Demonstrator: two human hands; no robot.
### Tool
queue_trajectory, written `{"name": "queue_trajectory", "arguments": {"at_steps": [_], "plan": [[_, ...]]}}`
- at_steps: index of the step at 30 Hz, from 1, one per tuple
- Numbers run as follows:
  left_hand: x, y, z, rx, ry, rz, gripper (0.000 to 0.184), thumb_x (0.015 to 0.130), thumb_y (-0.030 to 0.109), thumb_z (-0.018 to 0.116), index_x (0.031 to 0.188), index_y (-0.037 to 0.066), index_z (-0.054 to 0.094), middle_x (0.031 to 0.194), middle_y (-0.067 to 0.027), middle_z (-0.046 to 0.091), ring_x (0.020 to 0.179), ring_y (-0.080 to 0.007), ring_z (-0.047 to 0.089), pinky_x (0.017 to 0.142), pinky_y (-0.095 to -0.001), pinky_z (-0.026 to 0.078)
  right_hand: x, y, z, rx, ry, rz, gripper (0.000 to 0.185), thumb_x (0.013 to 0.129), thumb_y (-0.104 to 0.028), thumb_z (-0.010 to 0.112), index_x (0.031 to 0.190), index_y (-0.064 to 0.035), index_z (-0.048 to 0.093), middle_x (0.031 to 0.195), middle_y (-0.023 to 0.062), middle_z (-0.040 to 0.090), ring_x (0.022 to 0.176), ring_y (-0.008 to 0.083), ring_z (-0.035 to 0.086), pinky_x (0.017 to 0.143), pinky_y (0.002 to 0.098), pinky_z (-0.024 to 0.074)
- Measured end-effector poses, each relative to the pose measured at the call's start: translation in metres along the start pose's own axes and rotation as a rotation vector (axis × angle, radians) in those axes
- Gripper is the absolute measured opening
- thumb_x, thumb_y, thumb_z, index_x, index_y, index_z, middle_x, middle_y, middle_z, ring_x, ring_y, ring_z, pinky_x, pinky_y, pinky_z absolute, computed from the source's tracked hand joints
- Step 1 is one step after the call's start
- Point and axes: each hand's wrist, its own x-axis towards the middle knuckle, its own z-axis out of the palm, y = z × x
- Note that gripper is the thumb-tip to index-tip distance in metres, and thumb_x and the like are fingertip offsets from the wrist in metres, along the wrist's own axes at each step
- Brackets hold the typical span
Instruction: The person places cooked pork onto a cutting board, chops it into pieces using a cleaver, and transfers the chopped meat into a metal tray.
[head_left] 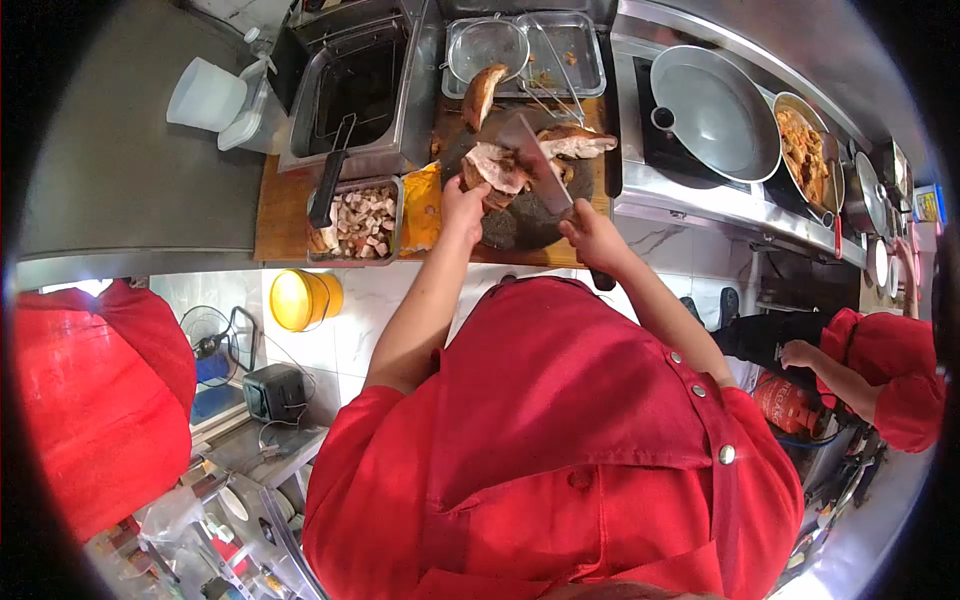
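Note:
My left hand (pixel 465 208) is closed on a piece of cooked meat (pixel 497 170) on the dark round cutting board (pixel 525 228). In my right hand (pixel 592 236) is the handle of a cleaver (pixel 543 165), its broad blade tilted beside the meat's right side. One browned piece (pixel 484 96) lies at the back of the board, and another chunk (pixel 577 142) lies to the right. A metal tray of diced meat (pixel 367 222) stands left of the board, next to a yellow packet (pixel 421 208).
Behind the board is a metal tray (pixel 592 75) with a strainer (pixel 488 50). A fryer (pixel 358 90) stands back left. To the right are a large pan (pixel 715 113) and a pot of food (pixel 802 150). Two people in red stand at the left and right sides.

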Motion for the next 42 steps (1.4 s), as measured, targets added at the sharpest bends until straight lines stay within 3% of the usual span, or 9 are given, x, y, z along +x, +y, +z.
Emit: {"name": "queue_trajectory", "arguments": {"at_steps": [1, 3, 4, 7, 10, 23, 32, 39, 42], "plan": [[0.014, -0.006, -0.012, -0.004, 0.007, -0.001, 0.041, 0.082, 0.002, 0.064, 0.121, -0.001, 0.053, 0.107, -0.0107, 0.065, 0.096, -0.0237, 0.063, 0.084, -0.0360, 0.049, -0.002, 0.002, 0.001, -0.003, -0.008, -0.001, 0.027, 0.092, -0.025, 0.058, 0.097, -0.0039, 0.042, 0.072, 0.0169, 0.059, 0.063, 0.0278, 0.063, 0.052, 0.0407, 0.0466], [0.021, -0.008, -0.025, 0.437, -0.102, 0.008, 0.045, 0.079, 0.004, 0.067, 0.122, -0.003, 0.054, 0.111, -0.0123, 0.065, 0.097, -0.0239, 0.064, 0.085, -0.0346, 0.049, -0.009, 0.004, 0.005, -0.189, 0.240, -0.203, 0.027, 0.092, -0.023, 0.056, 0.100, -0.0018, 0.043, 0.079, 0.0234, 0.062, 0.075, 0.0420, 0.062, 0.065, 0.0484, 0.0471], [0.018, -0.008, -0.027, 0.593, -0.095, 0.068, 0.047, 0.077, 0.006, 0.070, 0.121, -0.004, 0.056, 0.113, -0.0143, 0.065, 0.098, -0.0231, 0.064, 0.085, -0.0338, 0.049, -0.012, -0.003, 0.003, -0.214, 0.199, -0.090, 0.026, 0.091, -0.023, 0.055, 0.100, -0.0013, 0.044, 0.084, 0.0257, 0.062, 0.086, 0.0469, 0.059, 0.073, 0.0526, 0.0452], [0.010, -0.005, -0.021, 0.696, -0.044, 0.106, 0.045, 0.077, 0.008, 0.071, 0.118, -0.004, 0.057, 0.109, -0.0151, 0.066, 0.098, -0.0238, 0.064, 0.085, -0.0340, 0.049, -0.013, -0.006, 0.012, -0.265, 0.167, -0.157, 0.026, 0.091, -0.023, 0.054, 0.099, -0.0015, 0.043, 0.086, 0.0256, 0.063, 0.084, 0.0454, 0.060, 0.071, 0.0528, 0.0458], [0.013, -0.014, -0.022, 0.567, -0.048, 0.158, 0.047, 0.076, 0.010, 0.072, 0.119, -0.003, 0.057, 0.108, -0.0153, 0.066, 0.098, -0.0254, 0.064, 0.085, -0.0342, 0.049, -0.015, -0.020, 0.021, -0.295, 0.086, -0.168, 0.025, 0.092, -0.023, 0.053, 0.099, -0.0014, 0.043, 0.086, 0.0263, 0.063, 0.083, 0.0454, 0.061, 0.071, 0.0533, 0.0467], [0.014, -0.019, -0.026, 0.654, 0.032, 0.150, 0.050, 0.073, 0.012, 0.074, 0.118, -0.002, 0.055, 0.106, -0.0144, 0.066, 0.098, -0.0261, 0.064, 0.086, -0.0353, 0.049, 0.004, -0.021, 0.045, -0.426, -0.014, -0.132, 0.024, 0.092, -0.018, 0.052, 0.097, 0.0025, 0.038, 0.080, 0.0303, 0.061, 0.080, 0.0482, 0.059, 0.069, 0.0553, 0.0449], [0.010, -0.015, -0.019, 0.591, 0.029, 0.131, 0.047, 0.073, 0.008, 0.074, 0.115, -0.001, 0.056, 0.104, -0.0139, 0.066, 0.096, -0.0242, 0.064, 0.085, -0.0344, 0.049, 0.046, -0.017, 0.061, -0.341, 0.040, -0.151, 0.026, 0.091, -0.019, 0.052, 0.100, 0.0021, 0.040, 0.083, 0.0313, 0.061, 0.084, 0.0487, 0.059, 0.073, 0.0546, 0.0454], [0.007, -0.008, -0.026, 0.533, -0.023, 0.076, 0.043, 0.082, 0.002, 0.068, 0.120, -0.004, 0.050, 0.111, -0.0118, 0.062, 0.101, -0.0195, 0.059, 0.090, -0.0307, 0.045, 0.004, -0.009, 0.045, -0.398, -0.051, -0.045, 0.024, 0.091, -0.016, 0.053, 0.101, 0.0004, 0.039, 0.087, 0.0309, 0.062, 0.086, 0.0484, 0.060, 0.073, 0.0560, 0.0460], [0.005, -0.007, -0.027, 0.401, -0.081, 0.040, 0.041, 0.083, 0.001, 0.065, 0.121, -0.003, 0.050, 0.115, -0.0107, 0.060, 0.105, -0.0196, 0.058, 0.092, -0.0318, 0.045, 0.022, 0.000, 0.052, -0.335, 0.012, -0.108, 0.025, 0.091, -0.019, 0.053, 0.101, -0.0003, 0.040, 0.089, 0.0307, 0.062, 0.089, 0.0490, 0.059, 0.075, 0.0573, 0.0445]]}}
